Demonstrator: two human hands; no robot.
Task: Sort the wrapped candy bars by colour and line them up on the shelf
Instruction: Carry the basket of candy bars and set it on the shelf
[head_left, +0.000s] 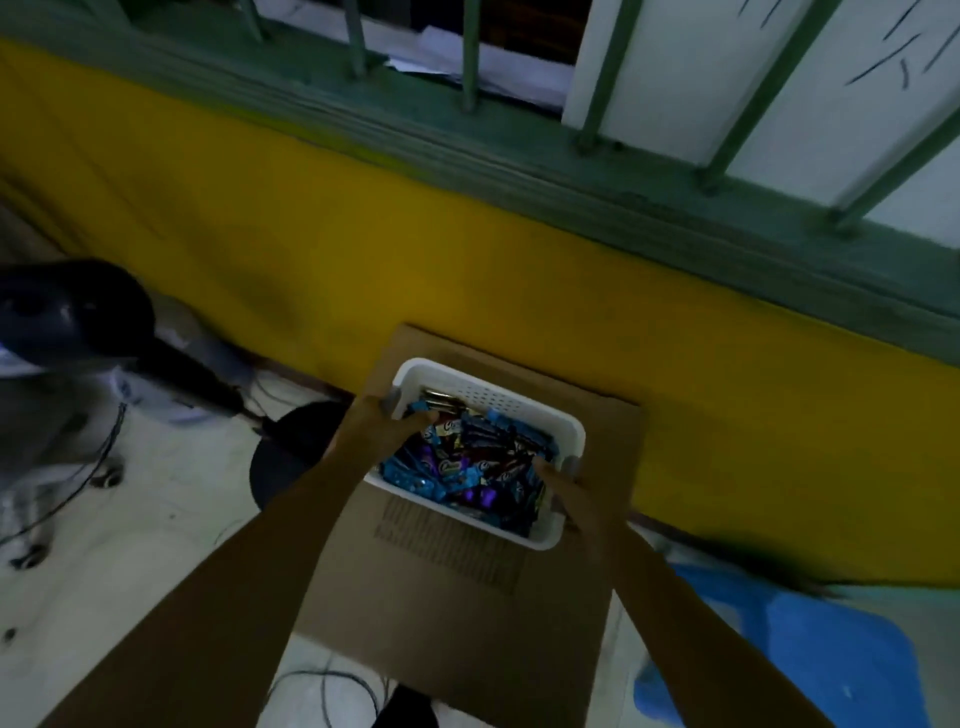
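The wrapped candy bars (467, 460), blue, purple and dark ones mixed, lie heaped inside a white basket (485, 397). The left hand (382, 415) grips the left end of the basket, thumb over the rim. The right hand (563, 486) grips the right end in the same way. Under the basket is a brown cardboard (457, 618). Behind the basket stands a yellow wall (363, 234).

yellow wall (363, 249) | green window bars (470, 57) | pale floor (156, 519) | dim light
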